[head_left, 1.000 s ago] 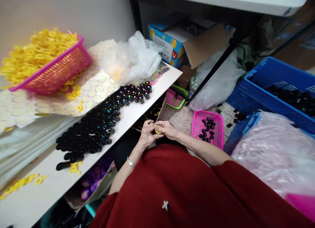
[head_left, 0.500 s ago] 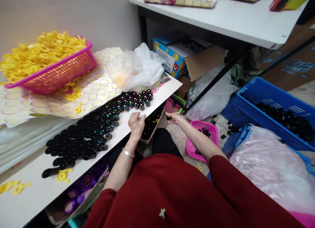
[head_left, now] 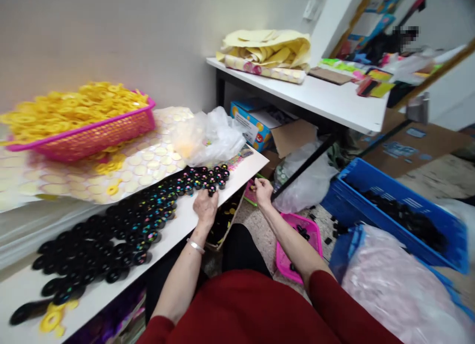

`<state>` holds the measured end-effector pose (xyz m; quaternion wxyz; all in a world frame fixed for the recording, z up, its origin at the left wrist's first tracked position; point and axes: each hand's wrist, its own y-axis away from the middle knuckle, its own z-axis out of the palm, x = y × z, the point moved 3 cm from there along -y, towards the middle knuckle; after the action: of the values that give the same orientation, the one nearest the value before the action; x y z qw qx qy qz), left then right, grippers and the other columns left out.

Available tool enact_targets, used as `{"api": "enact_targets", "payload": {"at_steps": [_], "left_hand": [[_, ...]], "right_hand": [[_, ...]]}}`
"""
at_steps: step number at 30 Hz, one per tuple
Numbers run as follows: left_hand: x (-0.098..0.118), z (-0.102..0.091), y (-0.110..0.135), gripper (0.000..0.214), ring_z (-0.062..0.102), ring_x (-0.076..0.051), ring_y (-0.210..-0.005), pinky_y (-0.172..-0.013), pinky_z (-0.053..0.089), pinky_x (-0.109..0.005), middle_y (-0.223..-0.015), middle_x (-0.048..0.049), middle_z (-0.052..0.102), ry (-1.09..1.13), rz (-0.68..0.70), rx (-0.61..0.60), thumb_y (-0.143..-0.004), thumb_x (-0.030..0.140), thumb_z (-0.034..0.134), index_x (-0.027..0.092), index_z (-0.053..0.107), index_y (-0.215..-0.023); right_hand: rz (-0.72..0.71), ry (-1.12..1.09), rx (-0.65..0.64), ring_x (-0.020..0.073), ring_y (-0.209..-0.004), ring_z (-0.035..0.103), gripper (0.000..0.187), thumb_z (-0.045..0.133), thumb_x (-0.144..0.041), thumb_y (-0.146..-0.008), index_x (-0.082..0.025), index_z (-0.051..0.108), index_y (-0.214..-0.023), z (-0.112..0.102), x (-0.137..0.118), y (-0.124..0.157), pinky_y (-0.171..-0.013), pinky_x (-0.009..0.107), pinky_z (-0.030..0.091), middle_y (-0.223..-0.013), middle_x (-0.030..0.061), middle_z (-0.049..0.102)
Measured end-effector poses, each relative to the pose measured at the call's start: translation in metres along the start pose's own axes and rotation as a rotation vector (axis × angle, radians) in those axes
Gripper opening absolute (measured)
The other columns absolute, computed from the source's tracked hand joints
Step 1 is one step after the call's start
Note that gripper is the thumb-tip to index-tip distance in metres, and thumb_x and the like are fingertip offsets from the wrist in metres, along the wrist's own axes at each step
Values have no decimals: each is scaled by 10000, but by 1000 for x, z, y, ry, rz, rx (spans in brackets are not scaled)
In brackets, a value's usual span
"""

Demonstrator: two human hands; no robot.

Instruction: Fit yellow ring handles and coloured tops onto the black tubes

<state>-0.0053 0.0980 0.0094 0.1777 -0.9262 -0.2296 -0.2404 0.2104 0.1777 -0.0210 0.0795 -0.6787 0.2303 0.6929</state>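
Rows of small black round pieces (head_left: 148,220) with coloured dots lie along the white shelf (head_left: 178,235) at my left. My left hand (head_left: 206,208) rests on the shelf's front edge, its fingertips closed on a black piece (head_left: 212,189) at the near end of the rows. My right hand (head_left: 262,190) is held out past the shelf's corner, above the floor. Its fingers are curled round something small and dark that I cannot make out. A pink basket (head_left: 92,136) heaped with yellow plastic rings stands at the back of the shelf.
A crumpled clear bag (head_left: 211,138) and sticker sheets (head_left: 148,161) lie on the shelf. On the floor are a pink tray (head_left: 297,240) of black pieces, a blue crate (head_left: 389,210) and a big pinkish bag (head_left: 401,294). A white table (head_left: 315,96) stands beyond.
My hands were together over my lap on a yellow piece. They parted: the left went to the shelf's black rows, the right reached out past the shelf corner. My view has tilted up.
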Motion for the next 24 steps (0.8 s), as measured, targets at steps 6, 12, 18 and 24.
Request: {"api": "enact_targets", "payload": {"at_steps": [6,12,18,24], "left_hand": [[-32,-17,11,217,582,-166,-733,-632,344,-260,-790,-48,642,-64,-10,4,-788,359,546,172,655,-777],[-49,-16,12,221,587,-155,-735,-629,345,-253,-800,-38,642,-6,39,-48,-800,372,553,178,659,-814],[-49,-16,12,192,572,-144,-718,-621,337,-247,-782,-24,623,27,26,-60,-804,365,561,193,645,-792],[-46,-20,10,197,573,-146,-738,-608,329,-251,-816,-26,626,67,-34,-98,-802,387,570,203,636,-781]], "right_hand": [[-915,120,-538,145,-779,567,97,529,-270,-818,-187,553,-773,88,-72,74,-746,297,478,-800,30,583],[-1298,811,-1028,176,-906,550,229,385,-26,-795,-134,576,-859,219,-95,132,-822,305,468,-978,113,595],[-1152,1360,-644,267,-1094,480,362,403,-36,-810,-87,518,-1149,273,-108,104,-848,370,474,-1181,193,519],[-1167,1451,-725,284,-1101,480,358,374,-99,-861,-124,491,-1198,283,-103,74,-850,408,470,-1176,176,538]]}}
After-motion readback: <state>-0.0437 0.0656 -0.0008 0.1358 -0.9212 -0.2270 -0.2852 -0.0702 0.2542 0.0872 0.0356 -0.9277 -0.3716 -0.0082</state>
